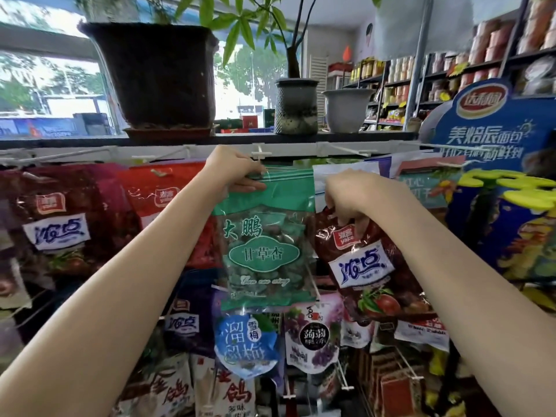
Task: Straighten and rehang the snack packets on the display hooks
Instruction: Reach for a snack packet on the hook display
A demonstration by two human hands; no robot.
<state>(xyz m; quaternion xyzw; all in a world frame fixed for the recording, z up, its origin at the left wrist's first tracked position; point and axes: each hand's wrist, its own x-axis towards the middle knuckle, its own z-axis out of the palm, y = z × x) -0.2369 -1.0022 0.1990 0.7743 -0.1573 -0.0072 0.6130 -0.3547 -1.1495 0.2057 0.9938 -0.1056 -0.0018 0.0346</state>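
A green and clear snack packet (pixel 264 248) hangs upright in the middle of the rack, its top just under a white display hook (pixel 261 155). My left hand (pixel 237 173) pinches the packet's top left corner at the green header strip. To its right, my right hand (pixel 350 200) grips the top of a dark red snack packet (pixel 373 269), which tilts down to the right, away from the hooks. Whether the green packet's hole sits on the hook is hidden by my fingers.
More packets hang on the rack: dark red ones (pixel 57 224) at left, a blue one (pixel 245 341) and a purple one (pixel 313 335) below. Plant pots (pixel 159 76) stand on the shelf above. A blue cardboard stand (pixel 487 136) rises at right.
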